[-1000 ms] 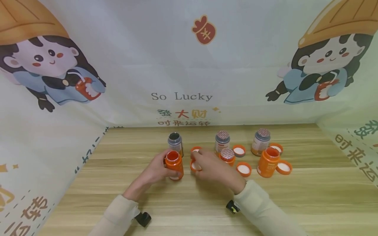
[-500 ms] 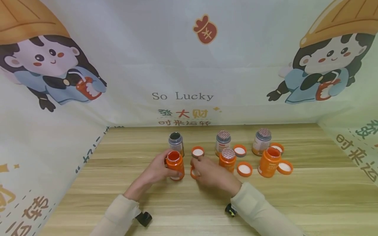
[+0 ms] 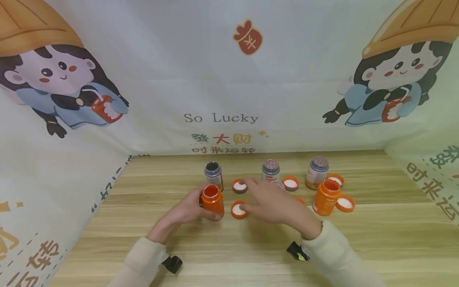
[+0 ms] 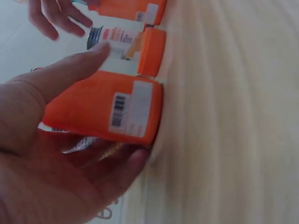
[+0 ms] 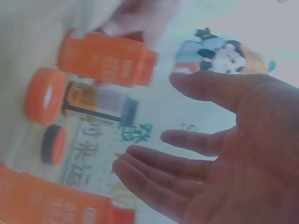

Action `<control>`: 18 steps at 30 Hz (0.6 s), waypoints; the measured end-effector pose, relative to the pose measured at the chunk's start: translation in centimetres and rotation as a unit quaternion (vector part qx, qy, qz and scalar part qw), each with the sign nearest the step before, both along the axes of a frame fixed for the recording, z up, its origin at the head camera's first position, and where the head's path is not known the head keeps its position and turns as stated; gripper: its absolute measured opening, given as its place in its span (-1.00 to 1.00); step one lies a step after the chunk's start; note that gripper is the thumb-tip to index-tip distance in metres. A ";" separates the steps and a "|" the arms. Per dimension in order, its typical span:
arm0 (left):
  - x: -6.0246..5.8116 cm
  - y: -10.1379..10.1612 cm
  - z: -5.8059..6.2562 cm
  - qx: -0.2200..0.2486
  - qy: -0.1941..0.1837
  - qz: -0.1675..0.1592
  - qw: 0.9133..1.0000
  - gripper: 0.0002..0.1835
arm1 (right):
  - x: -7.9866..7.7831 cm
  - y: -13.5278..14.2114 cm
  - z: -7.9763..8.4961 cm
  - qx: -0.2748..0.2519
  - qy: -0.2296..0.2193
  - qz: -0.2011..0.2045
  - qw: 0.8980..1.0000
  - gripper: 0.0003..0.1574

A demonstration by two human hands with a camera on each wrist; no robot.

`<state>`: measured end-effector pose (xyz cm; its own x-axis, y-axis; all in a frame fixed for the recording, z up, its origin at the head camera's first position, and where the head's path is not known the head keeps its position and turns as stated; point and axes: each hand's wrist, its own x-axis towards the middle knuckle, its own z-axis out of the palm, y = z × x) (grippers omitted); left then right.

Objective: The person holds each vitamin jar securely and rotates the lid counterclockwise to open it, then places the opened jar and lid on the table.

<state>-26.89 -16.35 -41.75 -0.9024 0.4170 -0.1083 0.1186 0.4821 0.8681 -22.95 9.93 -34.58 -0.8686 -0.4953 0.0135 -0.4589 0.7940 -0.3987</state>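
My left hand (image 3: 186, 207) grips an open orange bottle (image 3: 213, 204), which stands upright on the table; in the left wrist view its thumb and fingers lie on either side of the bottle's barcode label (image 4: 120, 111). Two caps lie to the right of that bottle, white inner side up: an orange cap (image 3: 238, 210) in front, and an orange-and-grey cap (image 3: 239, 186) behind. Over their right side hovers my right hand (image 3: 277, 201), holding nothing. Its fingers are spread and relaxed in the right wrist view. An uncapped grey bottle (image 3: 213, 175) stands behind the gripped one.
A foil-sealed grey bottle (image 3: 270, 170) stands behind my right hand, which mostly hides a foil-sealed orange bottle (image 3: 278, 185). At right stand another sealed grey bottle (image 3: 317, 173) and an open orange bottle (image 3: 326, 198), with caps beside them. A printed cloth (image 3: 222, 87) walls the back.
My right hand has moved from the rear cap to the front cap, then let go and drawn back to the right with its fingers spreading. My left hand stays on the orange bottle.
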 end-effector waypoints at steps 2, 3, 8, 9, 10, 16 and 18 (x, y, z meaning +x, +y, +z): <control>0.0 -0.4 0.4 -0.016 -0.012 -0.012 1.000 -0.11 | 0.1 0.5 0.6 -0.015 0.003 0.003 1.000 -0.24; 0.0 -0.7 0.7 -0.026 -0.016 -0.012 0.999 -0.12 | 0.1 0.7 0.9 -0.025 0.004 0.007 1.000 -0.23; 0.0 -2.3 1.8 -0.074 -0.016 0.010 0.997 -0.26 | 0.1 1.7 1.6 -0.066 -0.015 0.025 0.997 -0.17; 0.0 -2.5 1.9 -0.078 -0.017 0.017 0.997 -0.30 | 0.1 1.9 1.7 -0.068 -0.016 0.026 0.997 -0.16; 0.0 -2.7 1.9 -0.081 -0.017 0.020 0.996 -0.33 | 0.2 2.0 1.7 -0.069 -0.017 0.025 0.997 -0.16; 0.4 -3.5 1.8 -0.080 -0.011 0.053 0.995 -0.49 | 0.4 2.6 1.6 -0.078 -0.014 0.023 0.997 -0.17; 0.5 -3.8 1.7 -0.086 0.013 0.077 0.993 -0.59 | 0.5 2.6 1.7 -0.083 -0.013 0.026 0.996 -0.19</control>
<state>-26.40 -20.16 -40.06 -0.9575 0.2511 -0.1416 0.0531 0.6365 0.7694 -22.50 12.56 -32.93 -0.8430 -0.5324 0.0763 -0.4853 0.6917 -0.5348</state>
